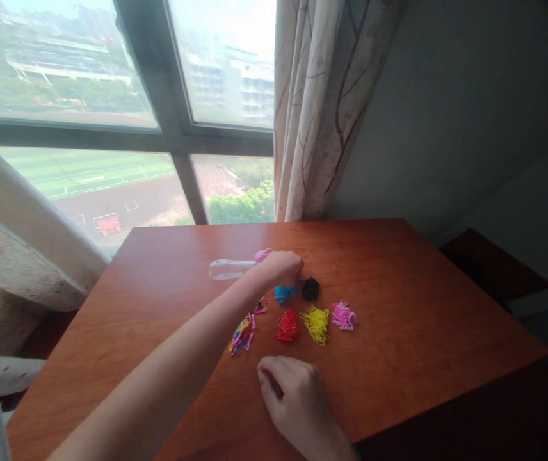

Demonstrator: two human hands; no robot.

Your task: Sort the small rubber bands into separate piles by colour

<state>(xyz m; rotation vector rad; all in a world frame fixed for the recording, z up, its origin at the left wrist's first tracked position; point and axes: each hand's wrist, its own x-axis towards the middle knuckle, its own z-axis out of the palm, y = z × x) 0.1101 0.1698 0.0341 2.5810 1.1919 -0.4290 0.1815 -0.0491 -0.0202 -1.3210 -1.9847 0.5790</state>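
Observation:
My left hand (pixel 287 266) reaches across the table, closed, its fingertips mostly hidden behind the back of the hand. A bit of blue, which looks like a rubber band (pixel 301 279), shows under its fingers, between the blue pile (pixel 284 294) and the black pile (pixel 310 289) of small bands. Nearer to me, my right hand (pixel 293 387) rests on the table with fingers curled and thumb against them; nothing shows in it. Ahead of it lie a red pile (pixel 287 325), a yellow pile (pixel 317 324) and a pink pile (pixel 344 315). Mixed coloured bands (pixel 242 335) lie partly behind my left forearm.
A clear, whitish looped item (pixel 226 269) with a pink part (pixel 263 255) lies beyond my left wrist. The brown wooden table (pixel 422 320) stands against a window (pixel 173 134). Curtains (pixel 307 109) hang on both sides, and a dark wall is at the right.

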